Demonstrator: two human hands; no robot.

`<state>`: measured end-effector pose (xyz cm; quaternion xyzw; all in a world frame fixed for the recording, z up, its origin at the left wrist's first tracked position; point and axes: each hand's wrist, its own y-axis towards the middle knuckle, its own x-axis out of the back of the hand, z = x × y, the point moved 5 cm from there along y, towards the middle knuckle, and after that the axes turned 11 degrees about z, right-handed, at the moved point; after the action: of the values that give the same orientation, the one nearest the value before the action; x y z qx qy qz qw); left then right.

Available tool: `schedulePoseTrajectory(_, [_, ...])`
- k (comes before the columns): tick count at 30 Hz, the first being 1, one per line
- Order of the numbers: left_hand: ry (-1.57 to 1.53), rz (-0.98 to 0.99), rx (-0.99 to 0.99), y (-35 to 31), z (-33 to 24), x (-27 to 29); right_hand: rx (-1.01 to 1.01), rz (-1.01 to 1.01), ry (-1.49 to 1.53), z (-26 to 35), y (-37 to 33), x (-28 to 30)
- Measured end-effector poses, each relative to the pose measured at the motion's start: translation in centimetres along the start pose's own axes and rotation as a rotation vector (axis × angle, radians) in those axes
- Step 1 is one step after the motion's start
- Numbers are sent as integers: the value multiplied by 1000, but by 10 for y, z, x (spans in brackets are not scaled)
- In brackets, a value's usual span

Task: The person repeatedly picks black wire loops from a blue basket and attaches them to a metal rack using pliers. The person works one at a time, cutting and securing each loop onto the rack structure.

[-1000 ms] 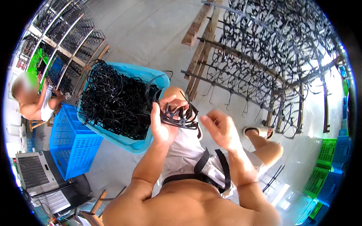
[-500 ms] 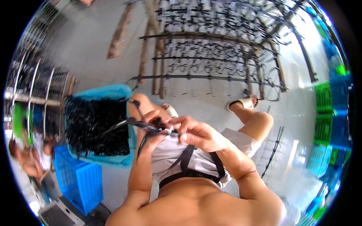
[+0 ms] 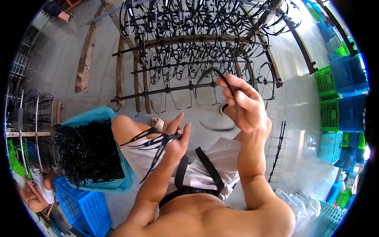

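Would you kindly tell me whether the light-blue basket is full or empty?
The light-blue basket looks full: tangled black strips are heaped across it, hiding its bottom.

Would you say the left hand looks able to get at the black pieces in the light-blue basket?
Probably yes: the black pieces lie exposed in the light-blue basket, though the left hand holds a dark branching piece and would likely pass over the left knee.

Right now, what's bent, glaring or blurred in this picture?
In the head view, stacked crates curve along the fisheye rim; pale glare washes the floor at right; the black loop in the right hand smears toward its lower end; the black strips in the left hand look sharper.
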<state>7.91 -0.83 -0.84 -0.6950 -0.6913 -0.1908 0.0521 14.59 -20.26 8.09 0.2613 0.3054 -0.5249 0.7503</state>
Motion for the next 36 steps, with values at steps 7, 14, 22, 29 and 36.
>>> schedulePoseTrajectory(7, [410, -35, -109, 42, 6, -30, -174, -135, -108, -55, 57, 54])
schedulePoseTrajectory(14, [286, -24, -94, 39, 17, -27, -241, 1, 46, -46, 36, 22])
schedulePoseTrajectory(22, [-48, 253, 67, 23, -2, -59, -234, -115, 147, -55, 44, 42])
schedulePoseTrajectory(29, [168, -10, -362, 11, -30, -45, -236, -123, 19, -55, 61, 62])
schedulePoseTrajectory(36, [409, -99, -89, 33, 12, -29, -225, -228, -173, -79, 75, 85])
